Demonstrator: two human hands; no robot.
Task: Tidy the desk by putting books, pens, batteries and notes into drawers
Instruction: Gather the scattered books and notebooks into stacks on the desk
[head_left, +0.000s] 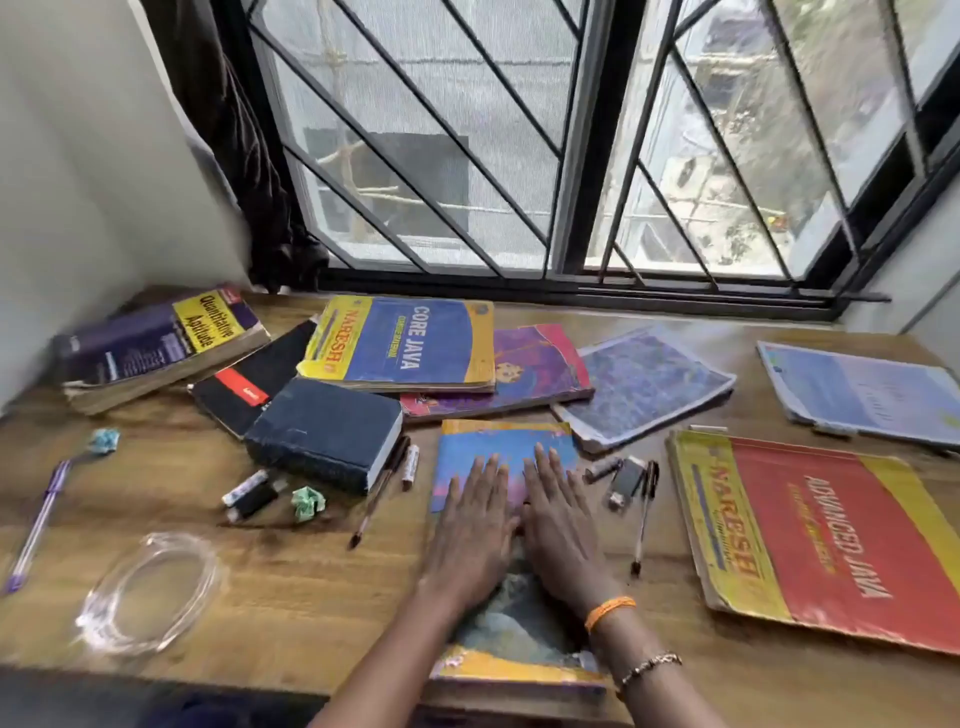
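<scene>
My left hand and my right hand lie flat, fingers straight, side by side on a blue and yellow book at the desk's front middle. Other books are spread around: a thick purple one far left, a black notebook, a dark thick book, the Core Java book, a pink and purple book, and the red Advanced Java book on the right. Pens, batteries and crumpled notes lie between them.
A coil of clear tubing lies at the front left of the wooden desk. Two thin blue booklets rest at the back right. A barred window and a dark curtain stand behind the desk. No drawer is in view.
</scene>
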